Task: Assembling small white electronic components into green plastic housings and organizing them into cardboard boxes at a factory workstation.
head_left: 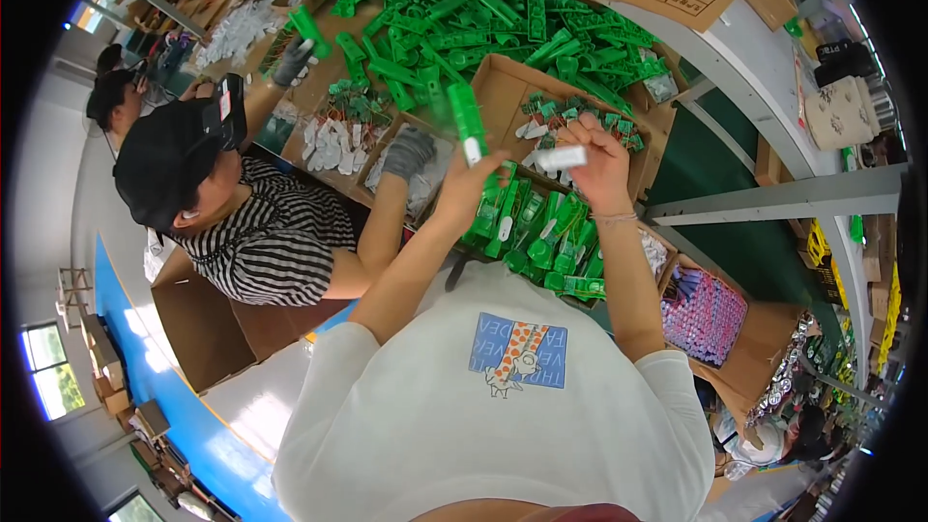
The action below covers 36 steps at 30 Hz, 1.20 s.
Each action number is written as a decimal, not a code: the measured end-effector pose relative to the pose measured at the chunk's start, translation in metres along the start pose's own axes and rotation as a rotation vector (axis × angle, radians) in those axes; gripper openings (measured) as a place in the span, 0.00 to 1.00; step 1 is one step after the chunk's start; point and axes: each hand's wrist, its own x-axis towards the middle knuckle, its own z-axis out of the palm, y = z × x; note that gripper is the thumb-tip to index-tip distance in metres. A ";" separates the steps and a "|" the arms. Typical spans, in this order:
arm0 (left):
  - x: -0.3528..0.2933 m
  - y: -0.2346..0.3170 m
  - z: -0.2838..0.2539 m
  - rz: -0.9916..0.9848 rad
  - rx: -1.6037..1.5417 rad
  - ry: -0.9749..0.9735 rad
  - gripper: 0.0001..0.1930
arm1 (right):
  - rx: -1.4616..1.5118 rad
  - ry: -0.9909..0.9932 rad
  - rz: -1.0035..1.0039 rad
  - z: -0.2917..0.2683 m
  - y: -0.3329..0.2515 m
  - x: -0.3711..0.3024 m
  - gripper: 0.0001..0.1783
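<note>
My left hand (pixel 468 184) is closed around the lower end of a long green plastic casing (pixel 466 114), which stands tilted up and has a small white part near its bottom. My right hand (pixel 601 162) pinches a small white rectangular piece (pixel 562 159), smeared by motion, a short way right of the casing. Just beyond my hands is a cardboard box (pixel 503 87) with small green circuit boards (pixel 619 126), wires and white pieces. Below my hands lie several green casings with white parts (pixel 541 237), packed side by side.
A large heap of green casings (pixel 435 14) covers the far table. At my left a co-worker (pixel 261 222) in grey gloves handles a green casing (pixel 309 31) beside white parts (pixel 333 143). A metal beam (pixel 773 198) crosses at right, above a box of pink-purple pieces (pixel 704 314).
</note>
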 end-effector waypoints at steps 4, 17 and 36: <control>0.004 -0.013 0.028 -0.097 -0.048 -0.127 0.23 | 0.354 -0.074 -0.025 0.024 0.019 -0.018 0.05; -0.014 0.018 0.035 0.595 1.012 0.013 0.34 | -0.824 -0.009 0.038 0.015 0.038 -0.039 0.23; -0.026 0.019 0.019 0.435 0.536 0.104 0.27 | -1.209 0.111 -0.239 0.018 0.063 -0.042 0.13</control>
